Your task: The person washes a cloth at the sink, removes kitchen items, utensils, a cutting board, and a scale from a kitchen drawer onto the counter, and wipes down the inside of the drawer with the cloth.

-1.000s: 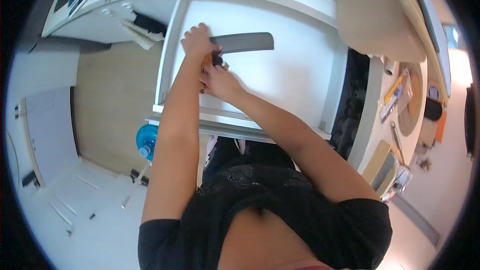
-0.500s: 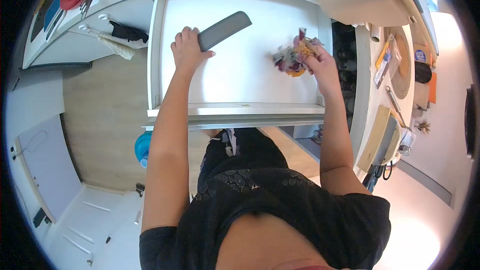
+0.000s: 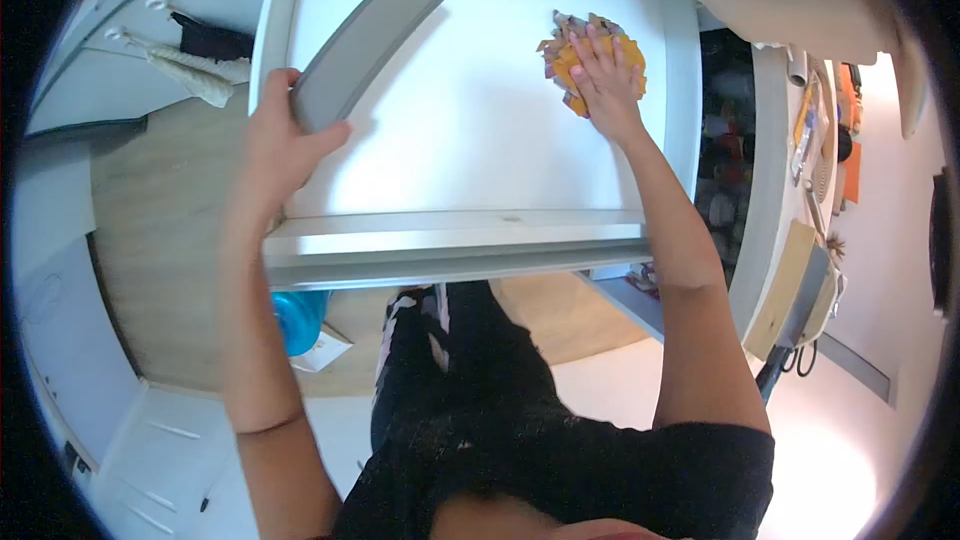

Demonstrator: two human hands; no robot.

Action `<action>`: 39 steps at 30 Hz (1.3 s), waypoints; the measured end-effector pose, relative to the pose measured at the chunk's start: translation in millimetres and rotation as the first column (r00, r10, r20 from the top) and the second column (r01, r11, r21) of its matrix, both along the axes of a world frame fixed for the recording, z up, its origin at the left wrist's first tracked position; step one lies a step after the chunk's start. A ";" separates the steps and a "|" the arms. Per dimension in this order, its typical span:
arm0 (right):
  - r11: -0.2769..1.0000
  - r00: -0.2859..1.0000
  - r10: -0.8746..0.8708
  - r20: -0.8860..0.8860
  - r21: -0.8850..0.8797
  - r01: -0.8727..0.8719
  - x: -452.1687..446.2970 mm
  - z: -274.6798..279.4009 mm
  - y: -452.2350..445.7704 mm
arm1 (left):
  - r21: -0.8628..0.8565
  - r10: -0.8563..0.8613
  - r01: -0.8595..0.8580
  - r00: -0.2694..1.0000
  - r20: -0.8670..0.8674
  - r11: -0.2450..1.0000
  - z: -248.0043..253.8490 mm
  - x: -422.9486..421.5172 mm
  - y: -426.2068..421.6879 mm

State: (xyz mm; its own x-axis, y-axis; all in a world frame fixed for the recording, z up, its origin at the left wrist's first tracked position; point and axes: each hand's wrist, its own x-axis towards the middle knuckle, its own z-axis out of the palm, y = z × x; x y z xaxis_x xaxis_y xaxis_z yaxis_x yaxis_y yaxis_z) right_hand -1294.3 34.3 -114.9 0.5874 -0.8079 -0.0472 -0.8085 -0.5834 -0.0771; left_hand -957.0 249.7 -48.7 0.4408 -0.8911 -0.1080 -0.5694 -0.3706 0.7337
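My left hand [image 3: 290, 145] grips the near end of a long, narrow grey tray [image 3: 375, 45] with a rounded far end, thumb on one side and fingers on the other. It slants over the left side of the open white drawer [image 3: 470, 150]. On the right side of the drawer, my right hand [image 3: 607, 85] lies flat with its fingers spread on a crumpled bundle [image 3: 632, 55], yellow with greyish and purple ragged pieces. The bundle looks like cloth or wrappers; its exact kind I cannot make out.
The drawer's front panel [image 3: 460, 235] runs across in front of my body. Dark and white cloths [image 3: 190, 75] hang from knobs at the left. A blue container [image 3: 300, 320] stands on the floor below. A dark compartment [image 3: 725, 150] with items lies to the right.
My right hand has set the bundle down on the drawer bottom and flattened onto it. The grey tray, in my left hand, has turned steeper and shifted left. The view has moved closer.
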 end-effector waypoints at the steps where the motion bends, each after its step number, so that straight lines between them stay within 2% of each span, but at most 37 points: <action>1: 0.999 1.000 -0.020 0.020 -0.035 0.021 0.4 -2.7 -1.0 | -0.006 0.012 -0.012 1.000 -0.009 1.000 -1.0 -1.3 5.8; 2: 0.999 1.000 -0.010 0.011 -0.043 0.010 0.3 -3.4 -6.0 | -0.001 -0.021 0.021 0.997 -0.080 1.000 2.4 -0.9 10.2; 4: 0.986 0.967 -0.158 0.200 -0.024 0.166 -6.0 -1.4 -20.3 | -0.010 -0.044 0.043 0.986 -0.161 0.999 4.7 -4.1 16.3; 5: 0.987 0.970 -0.147 0.191 -0.030 0.156 -13.6 -7.9 -30.0 | -0.053 -0.064 0.060 0.995 -0.082 0.997 4.4 -7.2 18.4; 6: 0.978 0.943 -0.189 0.273 -0.029 0.204 -20.8 -12.8 -40.7 | -0.089 -0.077 0.077 0.997 -0.004 0.993 3.6 -9.1 22.8; 7: 0.969 0.909 -0.223 0.353 -0.022 0.247 -27.6 -17.3 -53.2 | -0.088 -0.059 0.057 0.998 -0.016 0.994 3.2 -10.0 28.5; 9: 0.969 0.931 -0.208 0.301 -0.067 0.238 -38.0 -22.5 -78.0 | 0.140 -0.186 0.167 0.973 0.138 0.976 1.4 -10.8 36.6; 10: 0.964 0.944 -0.210 0.254 -0.109 0.244 -42.5 -24.7 -90.4 | 0.183 -0.239 0.200 0.943 0.229 0.963 -1.7 -12.6 41.8; 13: 0.978 0.966 -0.126 0.226 -0.134 0.159 -38.9 -24.4 -130.3 | 0.274 -0.276 0.197 0.917 0.288 0.941 1.8 -21.2 46.1; 14: 0.979 0.955 -0.174 0.242 -0.064 0.194 -36.4 -27.2 -150.6 | 0.162 -0.257 0.209 0.885 0.389 0.964 -0.4 -26.7 46.3; 16: 0.968 0.917 -0.250 0.310 0.060 0.244 -31.3 -31.1 -191.0 | 0.183 -0.250 0.191 0.883 0.397 0.964 -0.3 -26.1 47.1; 18: 0.962 0.895 -0.271 0.354 0.109 0.249 -29.1 -34.0 -232.6 | 0.185 -0.243 0.181 0.881 0.405 0.966 -4.3 -25.6 51.5; 19: 0.980 0.969 -0.156 0.194 -0.091 0.176 -26.7 -36.0 -255.9 | 0.182 -0.235 0.174 0.886 0.400 0.968 -5.2 -25.6 55.3; 20: 0.960 0.998 -0.065 0.010 -0.273 0.066 -23.7 -38.4 -278.9 | 0.262 -0.246 0.146 0.879 0.408 0.954 -5.2 -24.6 58.4; 21: 0.905 0.982 -0.007 -0.188 -0.419 -0.074 -21.8 -41.4 -296.6 | 0.343 -0.263 0.119 0.872 0.412 0.932 -4.5 -23.3 61.4; 23: 0.701 0.828 0.014 -0.561 -0.585 -0.408 -9.5 -43.4 -312.5 | 0.343 -0.213 0.083 0.908 0.360 0.936 -5.4 -20.7 64.2; 24: 0.696 0.826 0.026 -0.563 -0.583 -0.420 -1.4 -46.1 -318.3 | 0.347 -0.252 0.117 0.892 0.375 0.930 -6.7 -19.7 65.8; 26: 0.888 0.972 -0.017 -0.233 -0.450 -0.092 29.5 -43.5 -316.5 | 0.353 -0.274 0.136 0.885 0.377 0.926 -5.6 -16.0 68.4; 27: 0.944 0.994 -0.077 -0.071 -0.326 0.050 49.3 -37.6 -312.9 | 0.386 -0.316 0.179 0.891 0.327 0.905 -5.2 -14.0 67.2; 28: 0.945 0.995 -0.059 -0.083 -0.325 0.029 68.3 -31.8 -292.5 | 0.402 -0.328 0.194 0.897 0.298 0.895 -6.8 -14.9 69.8; 29: 0.974 0.975 -0.162 0.150 -0.137 0.183 92.5 -24.5 -254.6 | 0.417 -0.340 0.209 0.902 0.268 0.884 -8.2 -15.9 72.4; 30: 0.954 0.888 -0.300 0.347 0.090 0.287 117.9 -15.5 -213.4 | 0.373 -0.252 0.156 0.941 0.225 0.915 -10.7 -19.9 77.5; 31: 0.959 0.895 -0.285 0.342 0.089 0.271 144.0 -4.6 -178.3 | 0.352 -0.202 0.123 0.959 0.200 0.928 -14.1 -22.8 81.0; 33: 0.985 0.964 -0.137 0.230 0.130 0.109 196.2 21.7 -108.8 | 0.291 -0.131 0.076 0.976 0.172 0.954 -23.2 -25.5 87.2; 35: 0.988 0.983 -0.050 0.174 0.155 0.023 223.3 17.5 -87.9 | 0.252 -0.101 0.056 0.980 0.169 0.966 -28.9 -25.4 90.3; 36: 0.990 0.990 0.123 -0.066 -0.060 -0.127 236.1 8.8 -90.1 | 0.234 -0.093 0.065 0.990 0.108 0.970 -31.2 -24.2 90.3; 37: 0.921 0.915 0.230 -0.331 -0.229 -0.314 242.4 5.2 -93.6 | 0.215 -0.087 0.076 0.995 0.046 0.974 -31.7 -23.7 89.3; 38: 0.918 0.913 0.234 -0.333 -0.233 -0.320 236.5 0.1 -98.3 | 0.210 -0.081 0.070 0.996 0.045 0.975 -29.9 -26.1 86.9; 39: 0.865 0.911 0.397 -0.115 -0.284 -0.413 219.1 -12.5 -104.0 | 0.263 -0.034 0.020 0.998 0.048 0.964 -25.2 -29.2 83.0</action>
State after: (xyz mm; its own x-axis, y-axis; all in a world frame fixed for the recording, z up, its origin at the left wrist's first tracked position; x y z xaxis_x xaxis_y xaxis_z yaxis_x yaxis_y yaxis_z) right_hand -1075.2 -69.7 -127.4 0.8693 -0.4802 0.1170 -0.4942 -0.8493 0.1858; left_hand -986.2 332.8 -73.9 0.4282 -0.8460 -0.3179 -0.6160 -0.5306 0.5823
